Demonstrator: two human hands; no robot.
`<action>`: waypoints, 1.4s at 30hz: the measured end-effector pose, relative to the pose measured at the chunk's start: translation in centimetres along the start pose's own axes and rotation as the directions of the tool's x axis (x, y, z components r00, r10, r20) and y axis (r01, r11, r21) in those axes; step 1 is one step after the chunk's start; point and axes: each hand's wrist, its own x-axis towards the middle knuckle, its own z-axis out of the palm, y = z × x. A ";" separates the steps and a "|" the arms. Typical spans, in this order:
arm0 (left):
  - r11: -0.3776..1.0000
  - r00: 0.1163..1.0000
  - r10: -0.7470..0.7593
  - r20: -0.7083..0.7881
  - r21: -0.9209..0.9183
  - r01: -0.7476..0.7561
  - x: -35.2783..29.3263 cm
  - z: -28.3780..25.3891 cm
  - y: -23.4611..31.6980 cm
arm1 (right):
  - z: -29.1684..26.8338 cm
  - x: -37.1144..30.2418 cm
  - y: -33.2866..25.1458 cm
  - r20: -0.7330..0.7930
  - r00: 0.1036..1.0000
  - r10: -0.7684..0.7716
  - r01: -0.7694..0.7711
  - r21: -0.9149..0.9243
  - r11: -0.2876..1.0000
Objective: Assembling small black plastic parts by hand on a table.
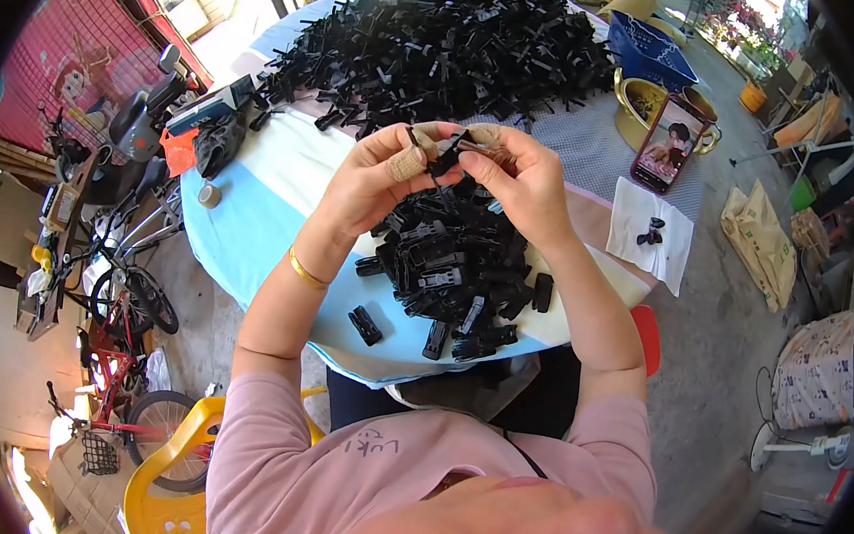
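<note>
Both hands meet in front of me above the table. My left hand (374, 175) pinches a small black plastic part (445, 160), and beige tape wraps some of its fingers. From the other side, my right hand (526, 182) grips the same part with thumb and fingers; its fingertips are partly taped too. The fingers cover much of the part, so its exact kind cannot be made out. Just below lies a smaller heap of black clip-like plastic pieces (437, 268), with one loose black piece (365, 325) to its left. A large pile of thin black parts (444, 53) covers the table's far side.
A striped cloth (262, 199) covers the table. At right, a phone (669, 146) leans by a brass pot (631, 117), near a blue basket (650, 49). White paper (626, 217) carries small black bits (653, 231). A round lid (209, 195) sits left; a yellow chair (155, 477) stands lower left.
</note>
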 end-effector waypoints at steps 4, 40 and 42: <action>0.978 0.975 -0.201 0.098 -0.037 0.206 -0.1 -0.5 0.9 | -0.5 0.0 -0.1 0.083 0.996 -0.040 0.041 -0.018 0.999; 0.865 0.986 0.159 -0.039 0.487 -0.120 -0.7 2.1 0.0 | 1.0 -0.9 -0.4 0.116 0.992 0.053 -0.034 -0.159 0.987; 0.850 0.983 0.179 -0.028 0.508 -0.140 -1.0 2.3 0.0 | 1.0 -1.1 -0.3 0.106 0.994 0.033 -0.014 -0.183 0.983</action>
